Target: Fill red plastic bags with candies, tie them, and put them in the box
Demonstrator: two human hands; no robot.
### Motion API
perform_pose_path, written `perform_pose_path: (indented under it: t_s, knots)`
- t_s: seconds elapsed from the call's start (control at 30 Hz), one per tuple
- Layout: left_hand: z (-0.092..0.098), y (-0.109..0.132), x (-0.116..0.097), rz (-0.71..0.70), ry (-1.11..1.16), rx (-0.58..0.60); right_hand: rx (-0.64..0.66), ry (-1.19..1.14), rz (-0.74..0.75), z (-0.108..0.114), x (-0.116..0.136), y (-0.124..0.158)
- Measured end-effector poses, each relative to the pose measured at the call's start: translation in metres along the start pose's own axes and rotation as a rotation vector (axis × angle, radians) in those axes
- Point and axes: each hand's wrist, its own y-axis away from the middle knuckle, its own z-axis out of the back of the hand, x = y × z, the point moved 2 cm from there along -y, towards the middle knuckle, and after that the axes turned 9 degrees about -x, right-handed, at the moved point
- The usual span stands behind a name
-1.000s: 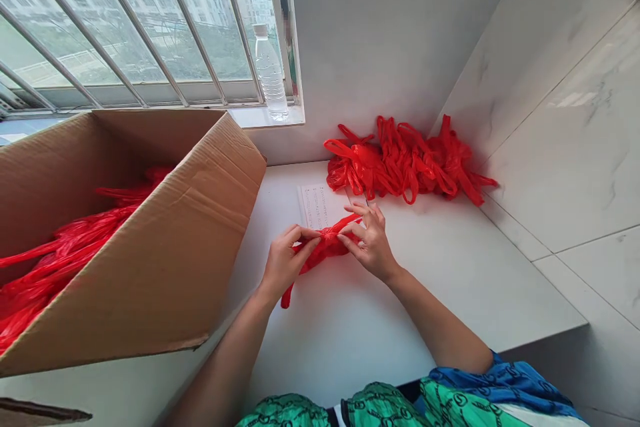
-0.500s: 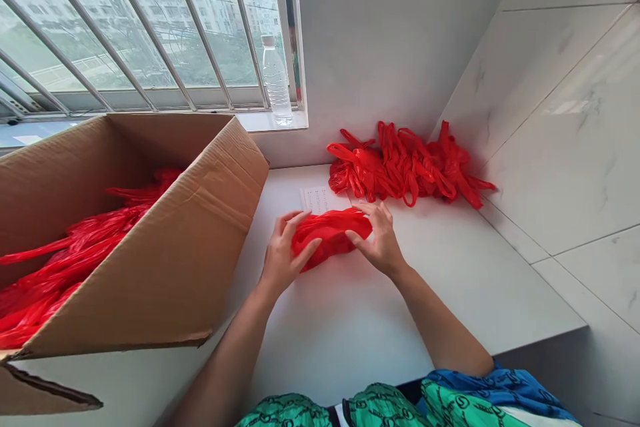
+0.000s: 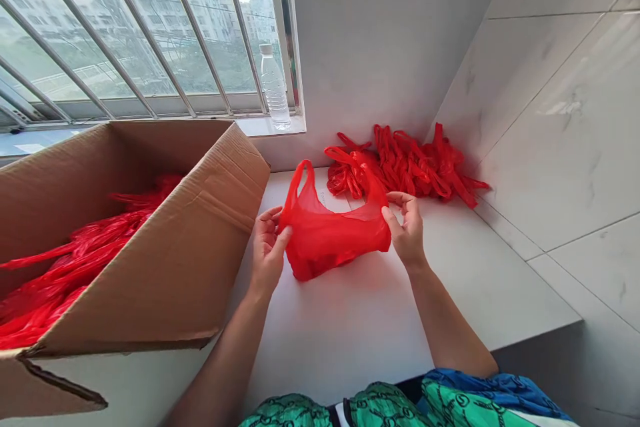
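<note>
A red plastic bag (image 3: pixel 335 237) with two loop handles is stretched out between my hands over the white tabletop. Its handles point up, away from me, and the lower part looks folded or bunched. My left hand (image 3: pixel 269 250) pinches the bag's left side between thumb and fingers. On the opposite side, my right hand (image 3: pixel 407 227) grips the edge below the right handle. Behind the bag lies a heap of red plastic bags (image 3: pixel 410 163), bunched up against the wall.
At the left stands an open cardboard box (image 3: pixel 165 267) with more red bags (image 3: pixel 85 260) inside. A clear water bottle (image 3: pixel 275 90) is on the sill of the barred window. Printed paper (image 3: pixel 327 199) lies partly hidden behind the bag. A tiled wall (image 3: pixel 565 113) borders the table's right side.
The bag was lying crumpled beneath both hands; it is now spread wider with its handles raised. My hands have moved apart and grip its two sides.
</note>
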Motion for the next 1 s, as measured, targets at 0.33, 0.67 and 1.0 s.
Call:
perform_pose_path:
  t_s: [0.33,0.67,1.0]
  knots:
    - [-0.011,0.015,-0.039,-0.28,-0.333,0.341,0.489,0.293,0.436,-0.019,0.06,0.036]
    - [-0.005,0.015,-0.031,0.202,0.091,0.077,0.765,0.395,0.504,-0.005,0.053,0.052]
    - [-0.002,0.013,-0.032,0.242,0.15,0.216,0.816,0.793,0.509,-0.017,0.035,0.056]
